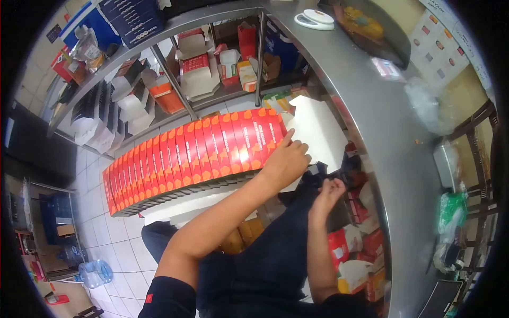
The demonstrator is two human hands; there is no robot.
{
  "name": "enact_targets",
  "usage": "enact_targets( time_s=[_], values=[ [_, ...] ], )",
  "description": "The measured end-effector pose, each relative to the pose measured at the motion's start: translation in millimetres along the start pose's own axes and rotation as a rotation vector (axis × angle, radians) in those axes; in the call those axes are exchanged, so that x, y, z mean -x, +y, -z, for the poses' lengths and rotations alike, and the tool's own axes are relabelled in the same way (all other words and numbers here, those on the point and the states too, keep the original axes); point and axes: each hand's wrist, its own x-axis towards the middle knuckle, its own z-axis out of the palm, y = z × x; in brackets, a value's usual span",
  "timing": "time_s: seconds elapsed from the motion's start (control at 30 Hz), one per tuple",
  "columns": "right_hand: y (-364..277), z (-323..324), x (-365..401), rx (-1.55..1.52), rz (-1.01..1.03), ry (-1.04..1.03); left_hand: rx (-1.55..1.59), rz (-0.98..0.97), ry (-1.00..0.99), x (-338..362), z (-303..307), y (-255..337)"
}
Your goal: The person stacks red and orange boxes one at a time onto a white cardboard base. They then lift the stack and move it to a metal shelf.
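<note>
A long, curved row of red and orange printed cardboard boxes (199, 151), packed flat against one another, stretches across my lap area. At its right end stands a white cardboard flap (318, 130). My left hand (289, 159) rests where the row meets this flap, one finger stretched along the edge and the others partly bent over the white card. Lower right, my right hand (328, 197) hovers above my dark trousers, its thumb and fingers drawn together. Whether anything small sits between them is hidden. Another white panel (185, 206) lies under the row.
A steel counter (366, 122) runs down the right side, bearing a white kitchen scale (314, 20). Shelves behind hold folded boxes (197, 69) and black cartons (98, 111). Below the counter are more red boxes (339, 249). A clear water jug (95, 273) lies on the tiled floor.
</note>
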Motion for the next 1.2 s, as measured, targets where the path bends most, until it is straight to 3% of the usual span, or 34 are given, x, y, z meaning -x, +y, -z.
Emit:
enact_targets(
  time_s=[0.03, 0.1, 0.13, 0.2, 0.23, 0.3, 0.33, 0.37, 0.4, 0.47, 0.5, 0.57, 0.9, 1.03, 1.1, 1.2],
  values=[
    [1, -2, -1, -0.007, -0.002, 0.001, 0.022, -0.006, -0.006, 0, 2, -1],
    [-7, -6, 8, 0.219, 0.558, -0.330, 0.053, -0.052, -0.033, -1, 5, -7],
    [-35, -16, 9, 0.435, 0.665, -0.385, 0.089, -0.097, -0.056, -1, 7, -8],
    [-42, -25, -1, 0.566, 0.744, -0.463, 0.128, -0.099, -0.053, -1, 13, -9],
    [-41, -26, -10, 0.559, 0.738, -0.448, 0.161, -0.088, -0.034, -2, 21, -11],
    [-35, -24, -30, 0.558, 0.360, -0.840, 0.182, -0.060, 0.054, 2, 43, -14],
    [-33, -27, -34, 0.549, 0.353, -0.827, 0.212, -0.018, 0.148, 6, 55, -16],
    [-31, -29, -38, 0.487, 0.286, -0.845, 0.189, 0.069, -0.013, 12, 65, -23],
    [-28, -30, -40, 0.424, 0.218, -0.863, 0.189, 0.055, -0.026, 19, 67, -26],
    [-16, -43, -34, -0.180, 0.034, -0.786, 0.035, 0.177, -0.014, 35, 67, -25],
    [-14, -48, -35, -0.168, 0.001, -0.799, 0.009, 0.199, -0.132, 41, 64, -27],
    [-7, -54, -36, -0.161, -0.034, -0.809, -0.011, 0.199, -0.126, 46, 57, -28],
    [-13, -33, -55, -0.040, -0.274, -1.408, -0.034, 0.197, -0.116, 47, 50, -30],
    [-9, -45, -90, -0.119, -0.155, -1.195, -0.022, 0.202, -0.121, 46, 52, -29],
    [-23, -72, -100, -0.169, -0.002, -0.928, -0.029, 0.201, -0.132, 45, 53, -30],
    [-20, -113, -118, -0.127, 0.128, -0.898, -0.030, 0.200, -0.152, 45, 52, -29]
  ],
)
